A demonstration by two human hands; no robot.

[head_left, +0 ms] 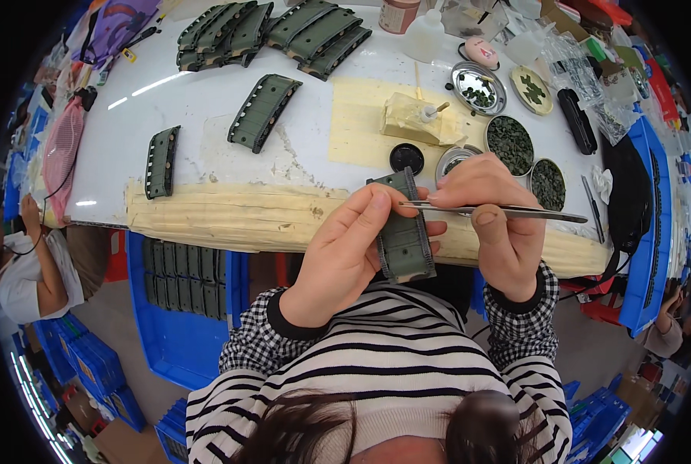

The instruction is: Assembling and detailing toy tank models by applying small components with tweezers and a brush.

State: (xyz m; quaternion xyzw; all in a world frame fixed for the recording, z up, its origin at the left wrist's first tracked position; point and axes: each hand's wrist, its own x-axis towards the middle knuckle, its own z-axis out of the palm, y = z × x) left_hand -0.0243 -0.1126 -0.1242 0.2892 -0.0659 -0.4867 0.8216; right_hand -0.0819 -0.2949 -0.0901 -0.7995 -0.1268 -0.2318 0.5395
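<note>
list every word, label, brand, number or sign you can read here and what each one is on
No text reads clearly in this view.
Reddish jar, top edge: label too small and blurred to read.
Pink rounded item: small red marking, too small to make out.
Held green part and tweezers: no readable lettering shows.

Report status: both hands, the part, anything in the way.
Left hand holding green panel. Right hand gripping metal tweezers, tips at panel. Left fingers close to tips; nothing else seen in the way.
</note>
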